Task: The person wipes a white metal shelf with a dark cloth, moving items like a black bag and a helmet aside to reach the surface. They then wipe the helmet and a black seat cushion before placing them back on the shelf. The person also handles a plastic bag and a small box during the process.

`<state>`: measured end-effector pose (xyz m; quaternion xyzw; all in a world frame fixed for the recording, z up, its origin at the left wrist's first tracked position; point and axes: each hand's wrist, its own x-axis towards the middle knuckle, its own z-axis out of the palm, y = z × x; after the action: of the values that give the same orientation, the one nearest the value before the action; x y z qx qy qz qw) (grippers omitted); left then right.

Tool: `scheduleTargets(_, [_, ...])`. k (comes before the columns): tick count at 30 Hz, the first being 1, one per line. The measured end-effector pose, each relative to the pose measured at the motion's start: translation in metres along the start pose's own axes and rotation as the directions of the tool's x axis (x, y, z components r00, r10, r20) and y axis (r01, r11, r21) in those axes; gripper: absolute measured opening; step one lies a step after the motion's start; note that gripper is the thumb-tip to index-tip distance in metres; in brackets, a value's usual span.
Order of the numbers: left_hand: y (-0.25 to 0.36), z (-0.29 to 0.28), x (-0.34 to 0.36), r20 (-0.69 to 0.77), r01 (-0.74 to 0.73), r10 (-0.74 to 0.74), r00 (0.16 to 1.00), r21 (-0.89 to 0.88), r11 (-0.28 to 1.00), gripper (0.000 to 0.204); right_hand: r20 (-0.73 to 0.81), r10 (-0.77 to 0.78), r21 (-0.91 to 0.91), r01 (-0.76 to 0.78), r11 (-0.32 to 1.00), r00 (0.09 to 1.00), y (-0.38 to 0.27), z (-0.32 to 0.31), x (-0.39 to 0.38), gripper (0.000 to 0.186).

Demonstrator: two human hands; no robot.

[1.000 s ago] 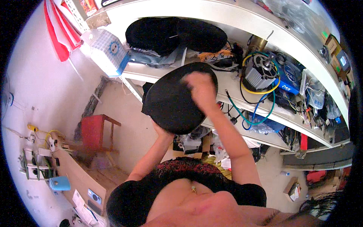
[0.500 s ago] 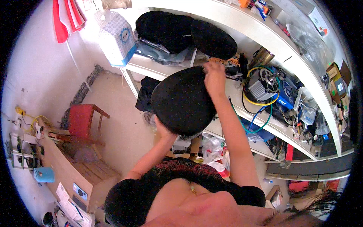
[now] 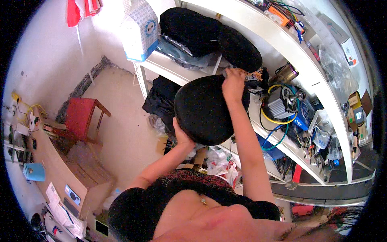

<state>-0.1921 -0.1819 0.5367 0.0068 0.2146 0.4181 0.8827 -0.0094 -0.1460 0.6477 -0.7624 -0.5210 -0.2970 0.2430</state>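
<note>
Support the black padded piece (image 3: 203, 113) with both hands, in front of the shelf (image 3: 159, 64) and ahead of the chest. The left hand (image 3: 184, 138) holds its lower-left edge, thumb at the rim, remaining fingers hidden behind. The right hand (image 3: 234, 88) is bent over the upper-right edge; whether it grips or merely rests there cannot be determined. Recommended practice: carry the weight on the left hand, so that the right can work along the rim with light, even pressure. Maintain clearance from the shelf edge and the cable-wrapped motor (image 3: 278, 104); contact could scuff the cover or snag a cable.
</note>
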Motion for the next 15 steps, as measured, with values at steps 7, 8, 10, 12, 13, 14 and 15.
scheduleTargets(7, [-0.005,-0.022,0.015,0.282,-0.123,0.156,0.947,-0.130,0.984,0.060,0.170,-0.401,0.614,0.221,0.758,0.900,-0.108,-0.027,-0.062,0.035])
scheduleTargets(8, [-0.001,-0.023,0.012,0.214,-0.071,0.090,0.973,-0.092,0.993,0.059,0.246,-0.295,0.567,0.110,0.816,0.923,-0.084,-0.023,-0.053,0.035])
scheduleTargets(10, [0.006,-0.004,-0.001,0.084,-0.058,0.058,0.995,-0.006,0.998,0.058,0.201,-0.093,0.320,0.024,0.947,0.975,-0.020,-0.019,-0.022,0.036])
scheduleTargets(12, [-0.001,-0.003,0.005,0.055,-0.011,0.010,0.998,0.017,1.000,0.058,0.058,0.008,0.081,-0.013,0.997,0.998,0.004,-0.025,-0.015,0.036])
scheduleTargets(13, [-0.003,-0.006,0.007,0.039,0.008,-0.009,0.999,0.031,0.999,0.058,0.044,0.039,0.064,-0.042,0.997,0.998,0.002,-0.026,-0.016,0.035])
scheduleTargets(14, [-0.005,-0.019,0.013,0.092,0.005,-0.004,0.996,-0.019,1.000,0.058,0.101,0.058,0.194,-0.076,0.978,0.993,-0.020,-0.028,-0.022,0.032])
scheduleTargets(15, [-0.011,-0.026,0.021,0.160,0.013,0.000,0.987,-0.077,0.997,0.058,0.229,-0.044,0.321,-0.033,0.946,0.972,-0.042,-0.029,-0.036,0.030])
